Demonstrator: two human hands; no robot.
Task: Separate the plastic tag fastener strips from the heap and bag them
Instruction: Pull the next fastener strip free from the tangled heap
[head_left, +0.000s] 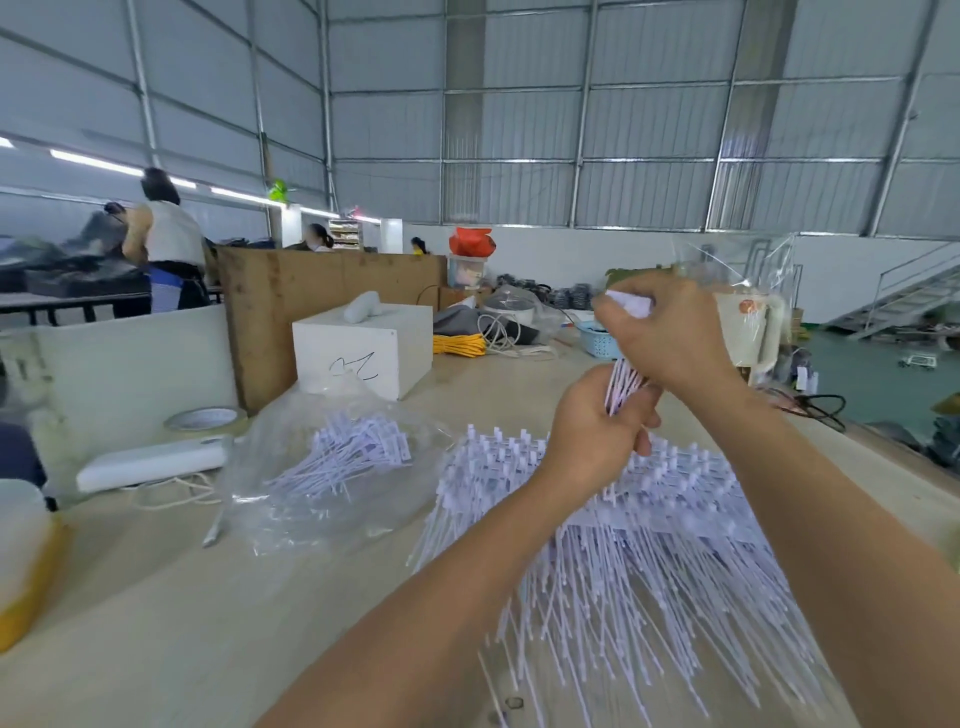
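Note:
A big heap of white plastic tag fastener strips (613, 545) spreads over the pale table (208, 597) at the centre right. Above it, my left hand (597, 431) grips the lower end of a small bundle of strips (623, 382). My right hand (670, 332) grips the same bundle higher up, its white top ends sticking out near my fingers, and also holds a clear plastic bag (748, 270) that rises behind it. To the left lies a second clear bag (332, 457) with strips inside.
A white box (363, 353) stands behind the filled bag, a tape roll (205, 420) and a white foam block (150, 462) to its left. A blue basket (597, 340), yellow rope (460, 344) and cables lie at the back. People work at far tables.

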